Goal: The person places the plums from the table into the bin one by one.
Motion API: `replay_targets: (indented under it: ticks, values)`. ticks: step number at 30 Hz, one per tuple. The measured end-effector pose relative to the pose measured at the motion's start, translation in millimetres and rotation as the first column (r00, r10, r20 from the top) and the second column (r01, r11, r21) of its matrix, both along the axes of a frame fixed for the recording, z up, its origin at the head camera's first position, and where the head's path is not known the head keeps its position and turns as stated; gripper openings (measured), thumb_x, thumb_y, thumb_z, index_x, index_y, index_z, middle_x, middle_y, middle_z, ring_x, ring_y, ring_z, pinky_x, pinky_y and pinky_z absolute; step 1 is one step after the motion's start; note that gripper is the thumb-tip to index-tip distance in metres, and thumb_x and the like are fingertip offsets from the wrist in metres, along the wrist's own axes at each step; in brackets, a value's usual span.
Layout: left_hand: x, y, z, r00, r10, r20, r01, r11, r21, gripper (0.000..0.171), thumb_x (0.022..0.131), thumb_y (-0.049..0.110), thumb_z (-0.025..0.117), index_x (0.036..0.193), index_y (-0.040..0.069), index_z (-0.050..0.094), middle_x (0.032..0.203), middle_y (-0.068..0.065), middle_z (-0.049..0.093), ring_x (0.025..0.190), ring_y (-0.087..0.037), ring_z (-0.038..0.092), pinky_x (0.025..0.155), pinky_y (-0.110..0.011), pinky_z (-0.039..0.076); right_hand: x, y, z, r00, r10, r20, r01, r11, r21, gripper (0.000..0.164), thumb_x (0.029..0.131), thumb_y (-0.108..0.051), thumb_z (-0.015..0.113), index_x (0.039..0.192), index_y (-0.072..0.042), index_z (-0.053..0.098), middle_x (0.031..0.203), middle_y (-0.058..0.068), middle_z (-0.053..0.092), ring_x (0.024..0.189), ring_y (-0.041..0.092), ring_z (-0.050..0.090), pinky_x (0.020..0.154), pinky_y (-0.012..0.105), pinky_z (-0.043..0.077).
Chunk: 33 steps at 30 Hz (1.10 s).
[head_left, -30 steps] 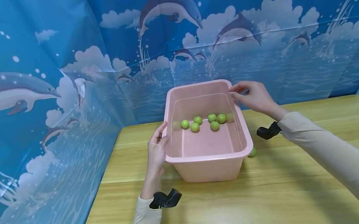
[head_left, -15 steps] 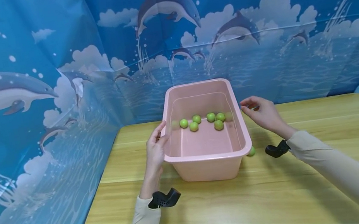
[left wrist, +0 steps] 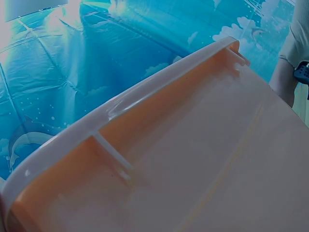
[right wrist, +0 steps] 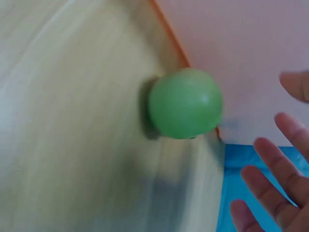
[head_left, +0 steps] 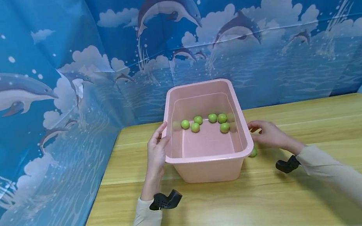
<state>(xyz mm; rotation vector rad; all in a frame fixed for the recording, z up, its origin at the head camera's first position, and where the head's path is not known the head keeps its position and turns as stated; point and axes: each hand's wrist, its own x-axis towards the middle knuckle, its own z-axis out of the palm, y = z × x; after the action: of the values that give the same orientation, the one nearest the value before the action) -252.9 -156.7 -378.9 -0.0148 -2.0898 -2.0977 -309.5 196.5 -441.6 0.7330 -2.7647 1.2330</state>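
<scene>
A pink plastic tub (head_left: 218, 171) stands on the table, with several round green fruits (head_left: 195, 127) inside toward its far half. My left hand (head_left: 155, 150) grips the tub's left rim, thumb near the top edge and fingers partly hidden. The left wrist view shows the outer wall and ribbed rim (left wrist: 116, 108) close up. Outside, against the base of the right wall, lies another round green fruit (right wrist: 186, 103), smooth-skinned, partly hidden by the rim in the head view. Beside it my right hand (head_left: 269, 134) is lowered, fingers spread and holding nothing, a short gap from the fruit.
Under everything is a wood-grain table (head_left: 212, 218). A blue dolphin-print sheet (head_left: 267, 71) hangs along the back and left edges. Black wrist cameras (head_left: 165, 201) sit on both wrists.
My right hand has come down from over the tub's right rim to beside the outside fruit. One fruit in the tub has rolled to the right. The left hand keeps its grip.
</scene>
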Motion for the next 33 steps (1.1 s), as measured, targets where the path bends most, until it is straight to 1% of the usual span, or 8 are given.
replay_targets:
  ticks: [6,11,14,17,21,23,29,33]
  values:
    - [0.3,1,0.2,1.000,0.002,-0.001,-0.002,1.000,0.007,0.043,0.095,0.000,0.049,0.137,0.008,0.051,0.096,-0.009,0.044,0.090,-0.020,0.042,0.079,-0.030,0.039,2.2,4,-12.2,0.996,0.071,0.053,-0.073,0.997,0.020,0.030,0.081,-0.008,0.072,0.109,0.002,0.064,0.096,0.009,0.065,0.087,0.027,0.059,0.076,0.043,0.047]
    - [-0.3,0,-0.8,1.000,0.002,0.000,-0.002,1.000,0.014,0.043,0.095,0.001,0.049,0.137,0.008,0.051,0.096,-0.009,0.044,0.091,-0.020,0.042,0.079,-0.030,0.039,3.0,5,-19.8,0.992,0.077,0.096,-0.079,0.997,0.023,0.033,0.078,-0.011,0.076,0.106,0.001,0.065,0.091,0.004,0.064,0.083,0.021,0.059,0.072,0.036,0.047]
    - [-0.5,0,-1.1,1.000,0.002,0.002,-0.002,1.000,0.011,0.043,0.095,0.001,0.049,0.137,0.008,0.051,0.095,-0.009,0.044,0.090,-0.020,0.042,0.078,-0.030,0.039,3.3,6,-23.7,0.989,0.067,0.132,-0.071,0.997,0.027,0.034,0.077,-0.016,0.078,0.105,-0.001,0.065,0.090,0.003,0.063,0.082,0.019,0.059,0.071,0.034,0.047]
    - [-0.8,0,-1.3,1.000,0.001,0.001,-0.001,1.000,0.010,0.043,0.095,0.001,0.049,0.137,0.008,0.051,0.095,-0.009,0.044,0.090,-0.020,0.043,0.078,-0.030,0.040,4.2,7,-26.0,0.986,0.066,0.154,-0.072,0.997,0.036,0.039,0.076,-0.021,0.080,0.107,-0.001,0.065,0.088,0.002,0.063,0.080,0.018,0.058,0.070,0.033,0.046]
    - [-0.7,0,-1.0,1.000,-0.001,0.002,0.001,1.000,0.013,0.042,0.095,0.001,0.049,0.137,0.008,0.051,0.095,-0.009,0.044,0.090,-0.020,0.043,0.078,-0.030,0.040,7.0,7,-27.6,0.984,0.071,0.162,-0.079,0.996,0.042,0.042,0.074,-0.025,0.081,0.107,-0.004,0.065,0.083,0.001,0.061,0.076,0.018,0.054,0.067,0.033,0.043]
    - [-0.6,0,-0.9,1.000,-0.003,0.001,0.003,1.000,0.016,0.042,0.095,0.001,0.049,0.137,0.008,0.051,0.095,-0.009,0.044,0.089,-0.020,0.043,0.079,-0.030,0.040,7.9,7,-28.6,0.984,0.075,0.163,-0.082,0.996,0.037,0.040,0.074,-0.025,0.082,0.104,-0.005,0.065,0.080,0.002,0.058,0.074,0.019,0.051,0.065,0.032,0.042]
    - [0.2,0,0.0,1.000,-0.011,0.006,0.010,1.000,0.013,0.043,0.096,0.002,0.049,0.138,0.010,0.050,0.095,-0.009,0.044,0.090,-0.020,0.043,0.079,-0.032,0.040,8.2,11,-32.7,0.978,0.084,0.189,-0.089,0.996,0.019,0.038,0.077,-0.028,0.080,0.104,-0.006,0.065,0.085,0.001,0.061,0.077,0.020,0.053,0.068,0.030,0.045]
    - [0.2,-1,-0.1,1.000,-0.006,0.013,0.006,1.000,0.003,0.043,0.096,0.003,0.049,0.138,0.010,0.051,0.094,-0.009,0.042,0.090,-0.020,0.042,0.078,-0.032,0.039,8.5,13,-35.7,0.981,0.065,0.185,-0.072,0.997,0.033,0.037,0.077,-0.030,0.079,0.104,-0.006,0.066,0.085,0.002,0.061,0.077,0.020,0.053,0.068,0.030,0.045]
